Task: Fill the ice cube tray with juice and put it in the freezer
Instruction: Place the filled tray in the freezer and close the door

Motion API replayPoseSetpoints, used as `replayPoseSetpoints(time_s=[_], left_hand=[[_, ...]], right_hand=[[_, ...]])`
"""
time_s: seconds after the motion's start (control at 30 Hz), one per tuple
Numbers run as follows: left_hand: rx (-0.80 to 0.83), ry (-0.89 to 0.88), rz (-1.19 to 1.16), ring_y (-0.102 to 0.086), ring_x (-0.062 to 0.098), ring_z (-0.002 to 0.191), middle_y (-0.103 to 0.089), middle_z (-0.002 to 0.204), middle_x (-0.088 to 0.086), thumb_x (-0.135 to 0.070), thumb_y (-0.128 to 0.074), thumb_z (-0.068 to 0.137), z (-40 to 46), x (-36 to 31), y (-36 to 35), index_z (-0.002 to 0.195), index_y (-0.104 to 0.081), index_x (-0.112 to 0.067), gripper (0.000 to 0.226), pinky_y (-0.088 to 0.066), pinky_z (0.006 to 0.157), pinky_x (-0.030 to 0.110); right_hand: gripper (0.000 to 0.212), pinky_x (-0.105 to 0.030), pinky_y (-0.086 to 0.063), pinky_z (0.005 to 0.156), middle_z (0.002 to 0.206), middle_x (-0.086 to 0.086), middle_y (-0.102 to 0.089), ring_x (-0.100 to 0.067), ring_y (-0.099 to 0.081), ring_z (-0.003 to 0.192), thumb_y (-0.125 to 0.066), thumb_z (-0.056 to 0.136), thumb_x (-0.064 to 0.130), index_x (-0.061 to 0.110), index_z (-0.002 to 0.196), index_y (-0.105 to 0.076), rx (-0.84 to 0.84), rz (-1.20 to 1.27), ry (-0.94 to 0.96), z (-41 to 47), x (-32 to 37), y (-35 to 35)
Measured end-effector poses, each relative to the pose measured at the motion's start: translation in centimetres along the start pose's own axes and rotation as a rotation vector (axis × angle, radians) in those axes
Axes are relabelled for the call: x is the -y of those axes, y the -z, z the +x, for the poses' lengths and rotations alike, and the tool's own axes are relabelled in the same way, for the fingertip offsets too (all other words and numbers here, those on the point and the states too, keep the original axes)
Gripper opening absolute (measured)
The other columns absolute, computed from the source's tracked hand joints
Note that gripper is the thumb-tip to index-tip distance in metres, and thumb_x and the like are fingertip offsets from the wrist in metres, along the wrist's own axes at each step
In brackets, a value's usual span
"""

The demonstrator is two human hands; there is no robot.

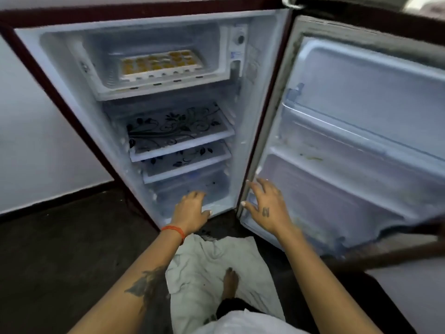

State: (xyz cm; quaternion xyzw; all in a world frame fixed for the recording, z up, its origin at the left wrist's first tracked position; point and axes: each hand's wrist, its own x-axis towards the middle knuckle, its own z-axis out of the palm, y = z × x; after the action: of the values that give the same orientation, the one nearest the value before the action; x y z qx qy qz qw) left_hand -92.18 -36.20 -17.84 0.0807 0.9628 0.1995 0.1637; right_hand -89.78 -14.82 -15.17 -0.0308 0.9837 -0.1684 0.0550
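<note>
A white ice cube tray (pixel 160 65) filled with orange juice lies in the freezer compartment (pixel 166 89) at the top of the small fridge (pixel 72 97). The fridge door (pixel 361 131) is swung wide to the right. Far below the tray, my left hand (pixel 191 210) hangs in front of the fridge's lowest part with relaxed fingers, holding nothing. My right hand (pixel 266 204) is spread next to the inner edge of the door, near its bottom, and holds nothing either.
Two glass shelves (pixel 178 133) with a black flower print and a clear bottom drawer (pixel 192 186) sit under the freezer. The door racks (pixel 349 165) hold nothing. A pale cloth (pixel 212 268) lies on the dark floor under my bare foot (pixel 230 280).
</note>
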Motion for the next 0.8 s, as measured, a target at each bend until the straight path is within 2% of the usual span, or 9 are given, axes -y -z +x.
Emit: replayPoseSetpoints(time_s=[0.13, 0.33, 0.43, 0.5, 0.57, 0.63, 0.73, 0.8], left_hand=[[0.098, -0.138, 0.031, -0.038, 0.03, 0.13, -0.038, 0.146, 0.008, -0.033, -0.058, 0.091, -1.3, -4.7, -2.8, 0.141, -0.038, -0.016, 0.057, -0.037, 0.104, 0.039], [0.071, -0.373, 0.084, -0.036, 0.027, 0.133, -0.035, 0.149, 0.003, -0.034, -0.059, 0.089, -1.3, -12.5, -3.9, 0.141, -0.037, -0.02, 0.058, -0.038, 0.104, 0.04], [0.039, -0.423, 0.071, -0.034, 0.026, 0.135, -0.034, 0.15, 0.001, -0.035, -0.058, 0.09, -1.2, -16.2, -3.9, 0.142, -0.037, -0.022, 0.058, -0.035, 0.107, 0.041], [0.014, -0.445, 0.068, -0.034, 0.027, 0.135, -0.032, 0.151, 0.002, -0.035, -0.057, 0.091, -1.3, -18.5, -4.1, 0.143, -0.035, -0.022, 0.058, -0.033, 0.109, 0.041], [-0.029, -0.47, 0.044, -0.029, 0.028, 0.138, -0.026, 0.154, 0.005, -0.033, -0.056, 0.092, -1.6, -21.0, -4.2, 0.145, -0.031, -0.021, 0.059, -0.032, 0.109, 0.045], [-0.106, -0.507, 0.024, -0.015, 0.029, 0.144, -0.011, 0.159, 0.007, -0.03, -0.057, 0.092, -1.9, -23.5, -4.2, 0.148, -0.022, -0.019, 0.068, -0.025, 0.113, 0.048], [-0.252, -0.589, 0.045, 0.012, 0.028, 0.146, 0.018, 0.158, 0.0, -0.027, -0.062, 0.089, -2.5, -27.3, -3.8, 0.151, 0.003, -0.022, 0.09, -0.005, 0.118, 0.049], [-0.332, -0.65, 0.066, 0.021, 0.029, 0.143, 0.027, 0.152, -0.003, -0.027, -0.065, 0.087, -2.8, -29.5, -3.2, 0.146, 0.014, -0.024, 0.099, 0.001, 0.118, 0.053]], right_hand=[[0.06, -0.051, -0.01, 0.116, 0.154, -0.01, -0.023, -0.028, -0.014, 0.144, -0.051, 0.092, 0.039, 0.023, 0.146, -0.029, -0.079, -0.107, -0.225, -5.1, -5.6, 2.9], [0.063, -0.053, -0.02, 0.112, 0.142, -0.027, -0.035, -0.043, -0.027, 0.135, -0.061, 0.084, 0.018, 0.008, 0.141, -0.038, -0.685, -0.109, -0.463, -9.6, -12.9, 12.0], [0.062, -0.051, -0.027, 0.109, 0.136, -0.031, -0.035, -0.045, -0.033, 0.129, -0.058, 0.085, 0.019, 0.008, 0.142, -0.035, -0.816, -0.168, -0.525, -10.2, -15.5, 15.7], [0.059, -0.048, -0.03, 0.106, 0.13, -0.029, -0.042, -0.042, -0.039, 0.121, -0.059, 0.085, 0.02, 0.007, 0.139, -0.039, -0.823, -0.226, -0.518, -10.4, -17.1, 17.3], [0.055, -0.049, -0.024, 0.109, 0.126, -0.024, -0.048, -0.038, -0.041, 0.12, -0.059, 0.085, 0.023, 0.008, 0.135, -0.045, -0.741, -0.266, -0.485, -10.6, -18.4, 18.1], [0.05, -0.05, -0.017, 0.113, 0.122, -0.02, -0.052, -0.035, -0.043, 0.12, -0.059, 0.085, 0.024, 0.01, 0.132, -0.048, -0.665, -0.29, -0.455, -10.7, -19.2, 18.1], [0.046, -0.052, -0.014, 0.114, 0.118, -0.018, -0.054, -0.034, -0.044, 0.118, -0.06, 0.084, 0.024, 0.011, 0.127, -0.051, -0.661, -0.272, -0.439, -11.0, -19.0, 17.9], [0.045, -0.052, -0.012, 0.115, 0.118, -0.016, -0.055, -0.033, -0.044, 0.118, -0.059, 0.084, 0.025, 0.012, 0.127, -0.051, -0.657, -0.261, -0.439, -11.4, -18.3, 17.7]])
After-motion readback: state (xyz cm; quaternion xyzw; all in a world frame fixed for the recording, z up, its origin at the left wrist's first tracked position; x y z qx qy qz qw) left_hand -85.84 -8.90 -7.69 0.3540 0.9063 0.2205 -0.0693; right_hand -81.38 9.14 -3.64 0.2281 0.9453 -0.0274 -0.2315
